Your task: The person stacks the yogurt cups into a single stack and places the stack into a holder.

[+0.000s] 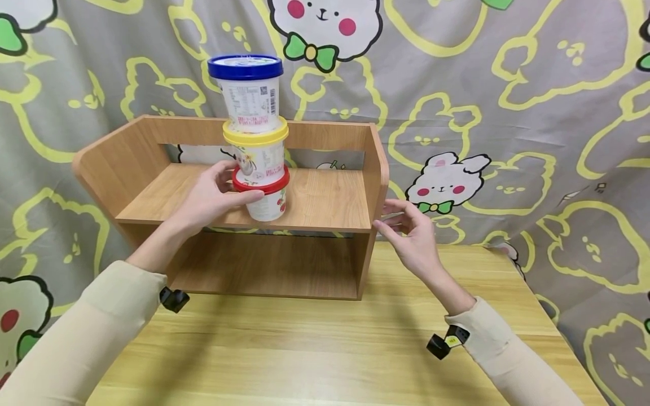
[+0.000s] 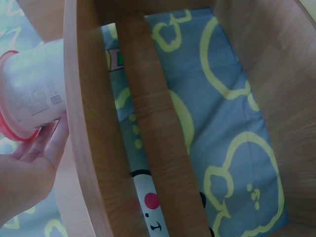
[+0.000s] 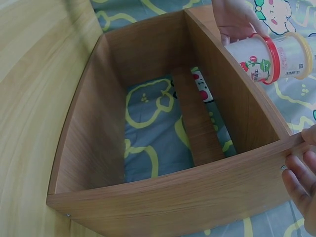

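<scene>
Three tubs stand stacked on the upper board of a wooden desk shelf: a red-lidded tub (image 1: 267,206) lowest, a yellow-lidded tub (image 1: 260,160) above it, and a blue-lidded tub (image 1: 251,101) on top. My left hand (image 1: 210,192) holds the red-lidded tub from the left, its thumb across the front by the red lid and its other fingers partly hidden behind. My right hand (image 1: 411,237) touches the shelf's right side panel (image 1: 377,175), with thumb at the front edge and loosely bent fingers by the outer face. It holds no tub.
The two-level shelf (image 1: 244,223) stands at the back of a light wooden table (image 1: 304,344). Behind it hangs a grey curtain (image 1: 457,101) with yellow outlines and cartoon animals. Its lower compartment (image 1: 264,265) opens toward me.
</scene>
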A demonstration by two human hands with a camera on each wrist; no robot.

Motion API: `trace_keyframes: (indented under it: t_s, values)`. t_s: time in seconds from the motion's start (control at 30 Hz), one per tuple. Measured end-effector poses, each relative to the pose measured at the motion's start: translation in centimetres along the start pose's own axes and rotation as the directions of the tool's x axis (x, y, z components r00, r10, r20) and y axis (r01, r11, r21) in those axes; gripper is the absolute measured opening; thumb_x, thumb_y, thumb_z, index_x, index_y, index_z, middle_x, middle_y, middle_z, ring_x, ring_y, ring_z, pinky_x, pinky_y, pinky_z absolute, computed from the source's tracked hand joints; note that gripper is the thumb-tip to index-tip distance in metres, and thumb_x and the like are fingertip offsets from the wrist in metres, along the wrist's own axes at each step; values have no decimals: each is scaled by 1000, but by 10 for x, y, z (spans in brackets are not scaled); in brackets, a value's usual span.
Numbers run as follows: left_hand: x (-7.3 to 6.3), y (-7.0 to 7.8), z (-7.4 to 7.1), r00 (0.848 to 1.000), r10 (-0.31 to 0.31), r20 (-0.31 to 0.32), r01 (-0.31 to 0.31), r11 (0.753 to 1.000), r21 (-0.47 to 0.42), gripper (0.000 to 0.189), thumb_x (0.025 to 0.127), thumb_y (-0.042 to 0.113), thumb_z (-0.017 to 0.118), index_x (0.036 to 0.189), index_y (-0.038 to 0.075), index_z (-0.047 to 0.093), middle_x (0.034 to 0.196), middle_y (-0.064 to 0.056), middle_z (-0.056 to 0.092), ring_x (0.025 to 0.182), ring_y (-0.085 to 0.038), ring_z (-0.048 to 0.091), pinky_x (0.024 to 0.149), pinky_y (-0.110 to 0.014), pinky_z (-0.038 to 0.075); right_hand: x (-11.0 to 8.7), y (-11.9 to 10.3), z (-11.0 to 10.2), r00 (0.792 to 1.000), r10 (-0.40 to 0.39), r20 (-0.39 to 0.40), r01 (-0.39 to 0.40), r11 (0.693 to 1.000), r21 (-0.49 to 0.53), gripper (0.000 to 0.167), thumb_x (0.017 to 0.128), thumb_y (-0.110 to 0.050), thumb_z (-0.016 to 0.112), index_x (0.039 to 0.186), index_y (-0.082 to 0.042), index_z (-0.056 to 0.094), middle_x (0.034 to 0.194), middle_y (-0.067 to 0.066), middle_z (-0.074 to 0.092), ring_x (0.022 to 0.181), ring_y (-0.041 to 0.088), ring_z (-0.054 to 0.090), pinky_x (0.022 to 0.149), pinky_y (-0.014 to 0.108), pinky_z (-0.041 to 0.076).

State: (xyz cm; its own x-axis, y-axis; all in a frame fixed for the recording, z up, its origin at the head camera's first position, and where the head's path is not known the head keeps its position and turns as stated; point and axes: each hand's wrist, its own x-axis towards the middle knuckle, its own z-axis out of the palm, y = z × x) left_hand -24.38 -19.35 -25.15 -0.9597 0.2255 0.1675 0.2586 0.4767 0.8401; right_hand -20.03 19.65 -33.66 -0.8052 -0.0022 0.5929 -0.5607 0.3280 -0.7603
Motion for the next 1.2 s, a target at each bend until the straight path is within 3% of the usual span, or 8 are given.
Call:
trace_keyframes:
  t_s: [0.83,1.0,1.2]
  values:
    - [1,-4,3,1000,21,-10,-22,999,-26,80,94,33,79,160,18,36,156,-8,52,130,-28,57,98,-28,53,-1,0,1,1000,2,2,-2,1000,7,38,91,3,78,127,4,67,109,23,72,85,-4,68,78,11,58]
    - [-4,-8,5,1000,17,-12,-17,999,-51,84,95,32,78,163,17,30,159,-10,48,135,-29,56,94,-19,55,-5,4,0,1000,-3,3,3,999,35,38,91,5,77,127,4,67,108,17,72,85,-2,69,79,13,59]
    - [-20,-14,6,998,35,-55,-41,992,-117,77,98,27,75,162,15,34,154,-12,52,123,-13,63,92,-13,58,-14,7,-8,1000,-2,-15,3,998,60,38,90,6,77,127,5,67,105,10,74,85,-1,71,78,14,60]
